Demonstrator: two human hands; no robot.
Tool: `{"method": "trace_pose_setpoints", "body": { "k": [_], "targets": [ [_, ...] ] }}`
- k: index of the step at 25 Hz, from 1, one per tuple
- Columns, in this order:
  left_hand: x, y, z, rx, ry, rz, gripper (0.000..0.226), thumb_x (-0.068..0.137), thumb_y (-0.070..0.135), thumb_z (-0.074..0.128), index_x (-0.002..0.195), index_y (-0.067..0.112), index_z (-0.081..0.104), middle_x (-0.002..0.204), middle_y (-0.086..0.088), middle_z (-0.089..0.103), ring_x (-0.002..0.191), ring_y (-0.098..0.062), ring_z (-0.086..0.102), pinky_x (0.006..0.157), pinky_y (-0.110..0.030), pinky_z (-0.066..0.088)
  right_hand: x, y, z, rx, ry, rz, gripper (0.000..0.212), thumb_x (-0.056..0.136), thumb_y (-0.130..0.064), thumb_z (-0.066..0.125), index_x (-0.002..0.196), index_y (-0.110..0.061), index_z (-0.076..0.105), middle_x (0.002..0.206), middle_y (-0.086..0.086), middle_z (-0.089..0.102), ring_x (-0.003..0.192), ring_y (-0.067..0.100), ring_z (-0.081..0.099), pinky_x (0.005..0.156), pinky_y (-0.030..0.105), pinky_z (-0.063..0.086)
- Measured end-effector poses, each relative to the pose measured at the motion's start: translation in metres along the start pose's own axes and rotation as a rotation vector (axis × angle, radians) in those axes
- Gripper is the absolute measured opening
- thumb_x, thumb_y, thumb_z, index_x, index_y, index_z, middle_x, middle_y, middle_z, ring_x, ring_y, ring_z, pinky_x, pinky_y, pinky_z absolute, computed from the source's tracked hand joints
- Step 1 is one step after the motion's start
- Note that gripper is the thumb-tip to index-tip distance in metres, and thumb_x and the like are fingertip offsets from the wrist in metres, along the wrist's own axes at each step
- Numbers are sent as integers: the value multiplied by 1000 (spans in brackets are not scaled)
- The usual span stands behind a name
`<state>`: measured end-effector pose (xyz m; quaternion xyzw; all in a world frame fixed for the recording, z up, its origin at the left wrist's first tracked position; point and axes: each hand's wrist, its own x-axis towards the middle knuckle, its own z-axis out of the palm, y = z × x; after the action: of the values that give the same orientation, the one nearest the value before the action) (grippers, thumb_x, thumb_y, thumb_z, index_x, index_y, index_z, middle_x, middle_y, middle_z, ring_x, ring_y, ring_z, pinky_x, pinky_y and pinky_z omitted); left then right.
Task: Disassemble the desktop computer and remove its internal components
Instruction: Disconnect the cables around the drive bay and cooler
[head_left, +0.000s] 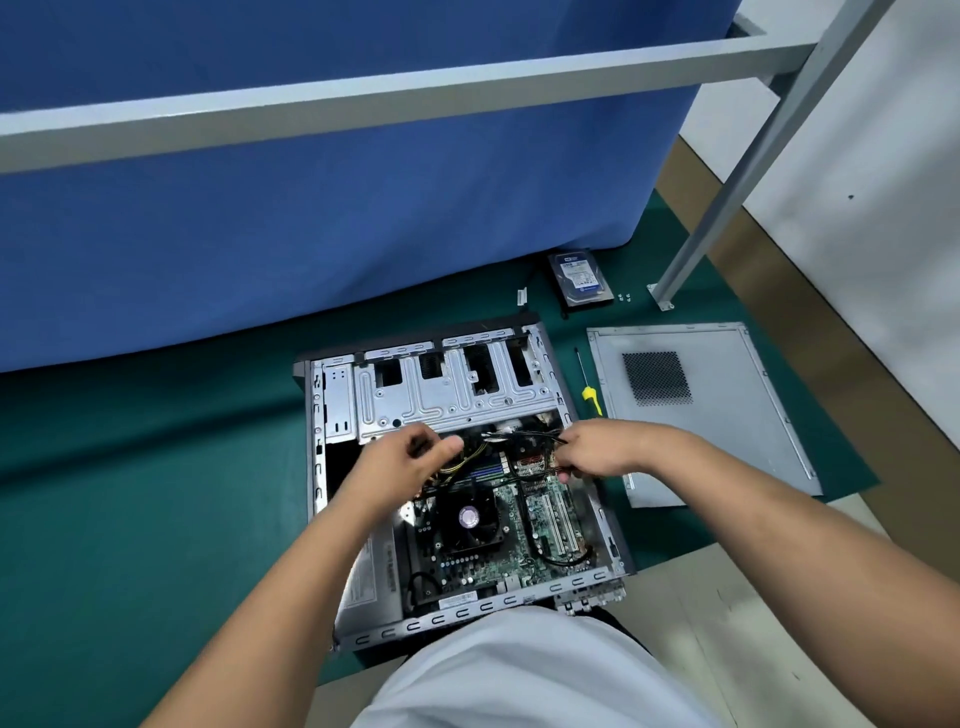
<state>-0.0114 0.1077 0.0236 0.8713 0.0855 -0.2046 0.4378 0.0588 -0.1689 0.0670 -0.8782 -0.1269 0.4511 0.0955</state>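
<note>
Case (457, 483) of the desktop computer lay open on its side on the green mat (156, 493), its side panel (701, 410) off and resting flat on the mat just to its right. Inside the case sat the green motherboard (498, 551), with a black CPU fan (467, 519) near its middle and white expansion slots (553, 519) to the fan's right. A silver power supply (371, 577) filled the near-left corner. At the far end, the metal drive cage (452, 389) showed dark bay openings along its far edge. Between cage and motherboard ran a tangle of black and yellow cables (493, 447).

The left hand (410, 457) hovered over that tangle with its fingers curled inward; whether they pinched a cable could not be told. The right hand (605, 449) reached in from the case's right wall, fingers curled around black cables near the red connector area; the grip looked closed on them.

Outside the case, a hard drive (582, 280) lay label-up on the mat near the blue curtain (311, 208), with a few small screws (625, 297) just beside it. A yellow-handled screwdriver (587, 384) rested between the case and the side panel. A grey metal frame (727, 197) stood at the mat's far-right corner.
</note>
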Motion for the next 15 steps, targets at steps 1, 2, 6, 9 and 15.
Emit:
{"method": "trace_pose_setpoints", "body": {
  "k": [1, 2, 6, 9, 15],
  "targets": [
    [-2, -3, 7, 89, -61, 22, 76, 70, 98, 41, 99, 34, 69, 89, 8, 75, 73, -5, 65, 63, -20, 49, -1, 4, -1, -13, -5, 3, 30, 104, -34, 44, 89, -19, 66, 83, 0, 57, 67, 14, 45, 59, 31, 33],
    [-3, -6, 13, 180, -108, 50, 82, 71, 100, 35, 107, 35, 70, 98, 7, 76, 81, -6, 67, 70, -22, 50, -1, 9, -2, -14, -8, 0, 30, 105, -37, 45, 88, -21, 65, 83, 1, 57, 68, 15, 46, 63, 32, 34],
    [5, -10, 23, 423, -262, 51, 72, 81, 93, 28, 98, 38, 71, 84, 7, 71, 77, -7, 65, 66, -26, 49, 0, 23, -6, 63, -22, 10, 29, 106, -43, 48, 84, -25, 57, 79, -3, 57, 69, 15, 50, 64, 29, 41],
    [9, -5, 28, 549, -378, 27, 67, 91, 83, 25, 103, 32, 67, 91, 3, 66, 88, -16, 63, 76, -32, 49, 0, 28, -8, 71, -19, -22, 31, 102, -51, 54, 84, -26, 58, 73, -9, 58, 63, 11, 50, 60, 26, 40],
    [13, 6, 44, 186, -69, -48, 64, 98, 70, 33, 98, 15, 64, 90, -5, 71, 92, -29, 67, 87, -43, 51, 2, 16, 0, 523, 85, -38, 46, 96, -71, 42, 90, -28, 58, 76, 0, 54, 53, 12, 43, 52, 24, 39]
  ]
}}
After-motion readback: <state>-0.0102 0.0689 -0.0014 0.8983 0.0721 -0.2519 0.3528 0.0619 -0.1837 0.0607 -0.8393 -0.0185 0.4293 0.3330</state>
